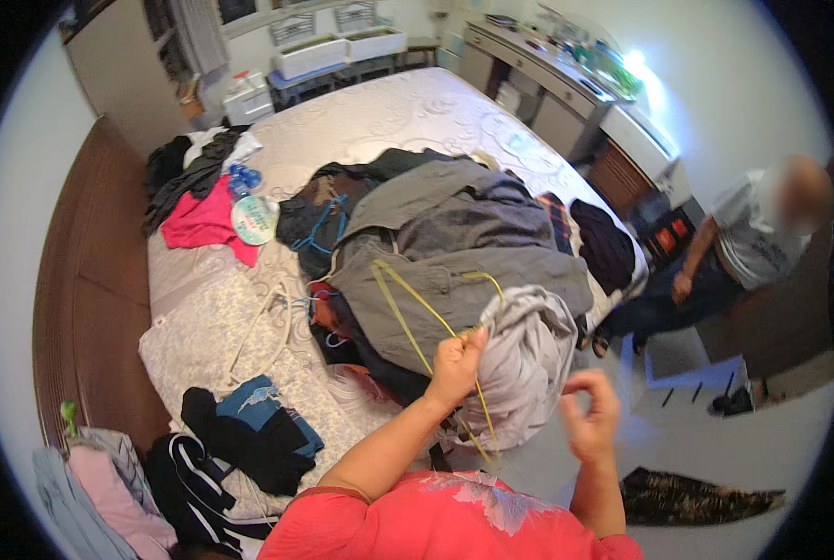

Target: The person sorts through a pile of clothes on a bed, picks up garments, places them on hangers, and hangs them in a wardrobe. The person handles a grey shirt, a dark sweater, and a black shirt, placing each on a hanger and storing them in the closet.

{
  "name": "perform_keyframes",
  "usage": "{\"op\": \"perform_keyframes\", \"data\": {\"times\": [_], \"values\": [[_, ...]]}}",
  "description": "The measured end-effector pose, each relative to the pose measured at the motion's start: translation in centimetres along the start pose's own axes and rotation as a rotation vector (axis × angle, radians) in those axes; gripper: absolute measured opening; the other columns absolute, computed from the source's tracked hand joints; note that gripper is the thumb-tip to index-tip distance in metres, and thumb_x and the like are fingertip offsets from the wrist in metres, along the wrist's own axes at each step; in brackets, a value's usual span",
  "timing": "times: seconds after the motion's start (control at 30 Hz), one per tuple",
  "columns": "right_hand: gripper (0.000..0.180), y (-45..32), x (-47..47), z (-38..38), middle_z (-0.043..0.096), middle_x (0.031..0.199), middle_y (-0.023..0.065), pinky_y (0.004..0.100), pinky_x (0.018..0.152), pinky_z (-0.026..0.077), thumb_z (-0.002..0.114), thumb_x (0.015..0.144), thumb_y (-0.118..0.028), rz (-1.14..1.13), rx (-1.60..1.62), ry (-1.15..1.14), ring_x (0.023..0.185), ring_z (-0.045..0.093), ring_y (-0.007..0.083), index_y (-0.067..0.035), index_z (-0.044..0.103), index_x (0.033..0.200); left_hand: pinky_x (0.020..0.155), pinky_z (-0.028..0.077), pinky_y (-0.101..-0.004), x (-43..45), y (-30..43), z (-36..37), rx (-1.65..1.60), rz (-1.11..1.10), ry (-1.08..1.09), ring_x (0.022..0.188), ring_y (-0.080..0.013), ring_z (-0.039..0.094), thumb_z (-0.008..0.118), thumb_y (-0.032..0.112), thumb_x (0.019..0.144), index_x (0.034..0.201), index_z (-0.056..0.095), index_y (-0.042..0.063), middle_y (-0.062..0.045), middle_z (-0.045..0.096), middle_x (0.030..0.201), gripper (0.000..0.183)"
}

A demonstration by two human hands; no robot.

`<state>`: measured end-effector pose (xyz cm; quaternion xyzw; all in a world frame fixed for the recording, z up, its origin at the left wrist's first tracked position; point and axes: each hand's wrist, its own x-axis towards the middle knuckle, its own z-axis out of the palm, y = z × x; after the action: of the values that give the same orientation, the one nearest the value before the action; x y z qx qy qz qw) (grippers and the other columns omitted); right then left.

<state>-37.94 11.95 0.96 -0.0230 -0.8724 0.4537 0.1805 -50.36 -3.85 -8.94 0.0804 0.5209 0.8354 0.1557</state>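
Observation:
My left hand (457,367) is closed around a yellow clothes hanger (417,294), whose hook points up to the right. A bunched light-grey garment (529,364) hangs beside this hand, close to the hanger; how the two are joined is hidden. My right hand (592,413) is raised at the garment's right side, fingers curled and apart, with nothing visible in it. Beyond both hands, a large heap of dark and grey clothes (459,217) lies on the mattress (389,119). A blue hanger (322,227) rests on the heap, and a white hanger (256,332) lies left of it.
A pink garment (207,217) and a round fan (255,219) lie near the headboard (102,280). Black and blue clothes (256,427) are at the lower left. Another person (753,231) is at the right, beyond the bed. A dark mat (697,497) lies on the floor.

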Motion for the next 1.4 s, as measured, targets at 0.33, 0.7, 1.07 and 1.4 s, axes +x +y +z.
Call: {"op": "perform_keyframes", "data": {"times": [0.33,0.7,1.07,1.4], "values": [[0.046,0.1,3.2,1.6,0.054,0.099,0.0185,0.0363,0.073,0.047,0.064,0.072,-0.010,-0.059,-0.180,0.050,0.087,0.056,0.0325,-0.001,0.046,0.114,0.057,0.040,-0.0251,3.4,1.9,6.5,0.204,0.179,-0.056,0.064,-0.0069,0.048,0.047,0.029,0.093,0.077,0.060,0.001,0.000,0.058,0.073,0.036],[0.029,0.4,2.2,0.9,0.056,0.082,0.0149,0.0380,0.068,0.044,0.065,0.074,-0.012,-0.038,-0.145,0.232,0.078,0.056,0.0326,-0.003,0.051,0.098,0.062,0.045,-0.0256,6.8,3.7,10.9,-0.065,0.081,-0.098,0.068,-0.0113,0.055,0.047,0.027,0.093,0.086,0.059,0.001,-0.005,0.059,0.080,0.030],[0.029,7.2,1.6,0.1,0.052,0.067,0.0002,0.0247,0.051,0.041,0.063,0.079,-0.011,0.450,0.221,0.346,0.057,0.048,0.0069,0.000,0.049,0.102,0.056,0.038,-0.0317,5.2,1.4,10.7,0.585,0.201,-0.615,0.058,-0.0167,0.044,0.050,0.034,0.090,0.077,0.055,-0.003,-0.012,0.050,0.062,0.039],[0.030,9.1,2.2,-3.3,0.058,0.108,0.0026,0.0290,0.086,0.043,0.053,0.087,-0.008,0.349,0.413,0.312,0.098,0.052,0.0122,-0.003,0.052,0.117,0.081,0.042,-0.0346,1.5,4.7,2.4,0.739,0.860,-0.526,0.092,-0.0243,0.054,0.058,0.009,0.073,0.103,0.055,0.000,-0.011,0.056,0.100,0.032]]}}
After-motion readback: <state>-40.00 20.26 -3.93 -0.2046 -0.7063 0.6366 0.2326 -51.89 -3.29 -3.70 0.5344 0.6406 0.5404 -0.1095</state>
